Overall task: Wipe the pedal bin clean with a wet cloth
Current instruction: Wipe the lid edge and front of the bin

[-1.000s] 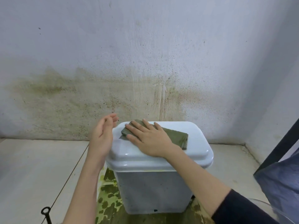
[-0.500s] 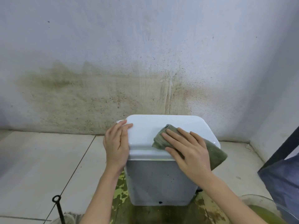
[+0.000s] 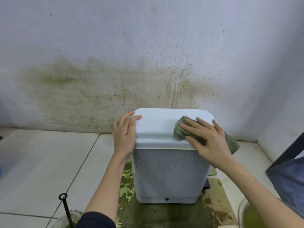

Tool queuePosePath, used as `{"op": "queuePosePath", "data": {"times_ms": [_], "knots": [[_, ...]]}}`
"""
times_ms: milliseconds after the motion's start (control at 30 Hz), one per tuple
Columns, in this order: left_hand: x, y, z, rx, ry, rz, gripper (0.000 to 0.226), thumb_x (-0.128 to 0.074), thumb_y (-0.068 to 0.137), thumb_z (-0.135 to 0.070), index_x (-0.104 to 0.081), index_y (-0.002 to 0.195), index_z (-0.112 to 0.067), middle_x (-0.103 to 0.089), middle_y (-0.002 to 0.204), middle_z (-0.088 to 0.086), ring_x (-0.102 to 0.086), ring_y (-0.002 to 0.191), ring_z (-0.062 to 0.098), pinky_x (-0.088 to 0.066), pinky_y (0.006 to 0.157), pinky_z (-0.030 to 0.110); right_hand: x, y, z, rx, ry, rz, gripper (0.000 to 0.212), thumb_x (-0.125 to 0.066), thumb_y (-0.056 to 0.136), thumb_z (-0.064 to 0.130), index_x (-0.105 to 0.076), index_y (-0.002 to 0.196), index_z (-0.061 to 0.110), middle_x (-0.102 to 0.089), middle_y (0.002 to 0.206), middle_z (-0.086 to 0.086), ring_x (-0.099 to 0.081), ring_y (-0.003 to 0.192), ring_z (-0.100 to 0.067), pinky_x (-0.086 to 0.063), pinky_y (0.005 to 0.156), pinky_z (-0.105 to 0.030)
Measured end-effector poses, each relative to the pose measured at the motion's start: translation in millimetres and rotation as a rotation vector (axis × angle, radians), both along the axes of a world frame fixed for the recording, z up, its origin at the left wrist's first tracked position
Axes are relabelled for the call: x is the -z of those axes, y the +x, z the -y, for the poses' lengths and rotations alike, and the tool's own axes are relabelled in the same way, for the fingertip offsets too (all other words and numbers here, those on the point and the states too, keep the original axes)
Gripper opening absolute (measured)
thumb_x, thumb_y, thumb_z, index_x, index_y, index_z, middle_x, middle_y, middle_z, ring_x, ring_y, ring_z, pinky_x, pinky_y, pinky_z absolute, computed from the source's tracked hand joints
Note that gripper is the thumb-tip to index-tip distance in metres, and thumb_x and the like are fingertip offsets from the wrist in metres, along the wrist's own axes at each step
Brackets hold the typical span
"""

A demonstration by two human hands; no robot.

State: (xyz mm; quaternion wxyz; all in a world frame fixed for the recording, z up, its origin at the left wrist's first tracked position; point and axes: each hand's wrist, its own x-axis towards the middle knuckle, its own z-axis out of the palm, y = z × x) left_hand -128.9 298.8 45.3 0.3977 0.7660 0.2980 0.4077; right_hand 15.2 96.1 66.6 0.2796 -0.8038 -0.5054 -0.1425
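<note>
Left hand (image 3: 124,136) flat, open, bracing lid (image 3: 164,122) edge, right hand (image 3: 208,140) open, pressing wet cloth (image 3: 181,134) on lid's near corner; speckled bin body (image 3: 167,175) below looks unwiped

The floor (image 3: 41,162) is pale tile with dark grout lines. A green-stained mat (image 3: 164,214) lies on it near the back wall, towards the right corner. The pedal bin (image 3: 169,175) stands upright on this mat, its closed lid uppermost.
</note>
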Motion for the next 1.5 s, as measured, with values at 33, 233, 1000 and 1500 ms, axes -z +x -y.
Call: {"op": "queuePosePath", "data": {"times_ms": [33, 233, 1000, 1500], "knots": [[3, -1, -2, 0.02, -0.038, 0.019, 0.046, -0.019, 0.091, -0.049, -0.064, 0.101, -0.043, -0.044, 0.12, -0.034, -0.026, 0.118, 0.002, -0.018, 0.111, 0.036, 0, -3, -4, -0.006, 0.026, 0.021, 0.039, -0.041, 0.085, 0.049, -0.047, 0.124, 0.05, -0.043, 0.132, 0.03, -0.04, 0.133, -0.011, -0.014, 0.112, -0.036], [-1, 4, -16, 0.221, -0.386, 0.298, 0.06, -0.013, 0.098, -0.055, -0.056, 0.124, -0.022, -0.071, 0.11, 0.0, -0.063, 0.107, 0.008, -0.045, 0.1, 0.03, 21, -60, -90, -0.274, 0.04, 0.448, 0.041, -0.05, 0.089, 0.02, -0.058, 0.122, 0.042, -0.052, 0.135, 0.017, -0.044, 0.132, -0.019, -0.028, 0.109, -0.041], [-13, 38, -30, 0.03, -0.039, -0.045, 0.031, -0.07, 0.067, -0.061, -0.07, 0.091, -0.042, -0.047, 0.115, -0.016, -0.028, 0.115, 0.015, -0.022, 0.095, 0.026, 89, 39, -21, 0.156, 0.416, 0.506, 0.058, -0.034, 0.096, -0.008, -0.04, 0.14, 0.028, -0.034, 0.15, 0.01, -0.035, 0.137, -0.028, -0.031, 0.11, -0.05], [-25, 41, -32, 0.034, -0.076, -0.097, 0.021, -0.071, 0.072, -0.049, -0.067, 0.085, -0.034, -0.052, 0.117, -0.013, -0.028, 0.128, 0.018, -0.024, 0.103, 0.036, 81, 30, -44, 0.19, 0.166, 0.547, 0.078, -0.041, 0.082, 0.001, -0.02, 0.147, 0.039, -0.017, 0.156, 0.013, -0.009, 0.146, -0.021, -0.007, 0.114, -0.053]]}}
